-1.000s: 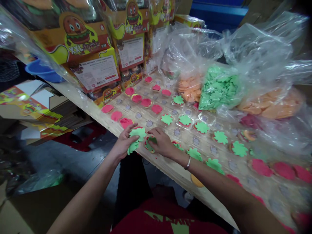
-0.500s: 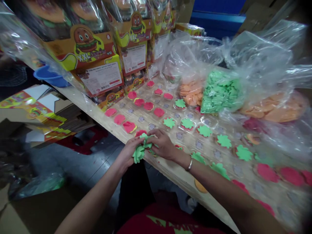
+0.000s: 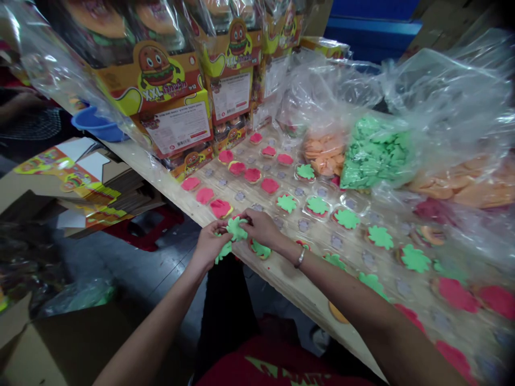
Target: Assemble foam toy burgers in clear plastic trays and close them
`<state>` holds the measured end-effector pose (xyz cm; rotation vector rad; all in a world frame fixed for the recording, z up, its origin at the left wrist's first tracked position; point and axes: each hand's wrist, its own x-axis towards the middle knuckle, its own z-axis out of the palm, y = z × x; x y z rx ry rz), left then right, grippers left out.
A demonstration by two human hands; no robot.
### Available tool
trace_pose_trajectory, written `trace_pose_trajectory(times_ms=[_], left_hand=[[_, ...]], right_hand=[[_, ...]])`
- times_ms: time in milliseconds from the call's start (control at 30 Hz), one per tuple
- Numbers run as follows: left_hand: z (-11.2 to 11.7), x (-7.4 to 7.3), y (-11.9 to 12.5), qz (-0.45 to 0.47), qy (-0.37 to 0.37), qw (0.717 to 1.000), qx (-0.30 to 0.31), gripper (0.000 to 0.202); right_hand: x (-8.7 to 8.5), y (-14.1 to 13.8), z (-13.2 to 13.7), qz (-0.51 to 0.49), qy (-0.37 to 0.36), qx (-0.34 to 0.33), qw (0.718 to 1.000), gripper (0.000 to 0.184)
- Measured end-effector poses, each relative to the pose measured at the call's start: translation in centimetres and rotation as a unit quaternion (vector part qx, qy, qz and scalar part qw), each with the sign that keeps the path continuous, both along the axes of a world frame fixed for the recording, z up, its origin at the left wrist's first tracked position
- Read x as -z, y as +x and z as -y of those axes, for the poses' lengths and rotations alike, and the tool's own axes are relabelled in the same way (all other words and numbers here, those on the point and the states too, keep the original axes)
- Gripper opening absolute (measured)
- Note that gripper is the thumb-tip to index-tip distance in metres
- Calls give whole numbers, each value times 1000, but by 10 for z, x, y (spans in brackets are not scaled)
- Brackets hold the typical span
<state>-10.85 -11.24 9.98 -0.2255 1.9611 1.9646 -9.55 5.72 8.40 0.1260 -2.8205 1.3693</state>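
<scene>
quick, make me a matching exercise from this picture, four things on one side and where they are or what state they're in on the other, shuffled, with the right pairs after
Things
1. left hand
2. silver-coloured bracelet
3. blue bowl
4. bag of green pieces

Places and states
A. between two orange heaps
B. beside the stacked boxes, toward the picture's left edge
C. has its fingers on loose green pieces
D. around the right wrist

Right pairs: 1-C, 2-D, 3-B, 4-A
</scene>
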Motion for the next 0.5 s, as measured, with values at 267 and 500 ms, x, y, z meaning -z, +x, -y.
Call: trace_pose_trajectory(times_ms=[267,500], left_hand=[[4,7,-14,-18,27,999,-30,35],[-16,-14,-14,48,233,967,-88,37]], right_hand=[[11,-10,5,-34,193,-10,981,16],[-16,16,7,-89,-38,19,995,22]])
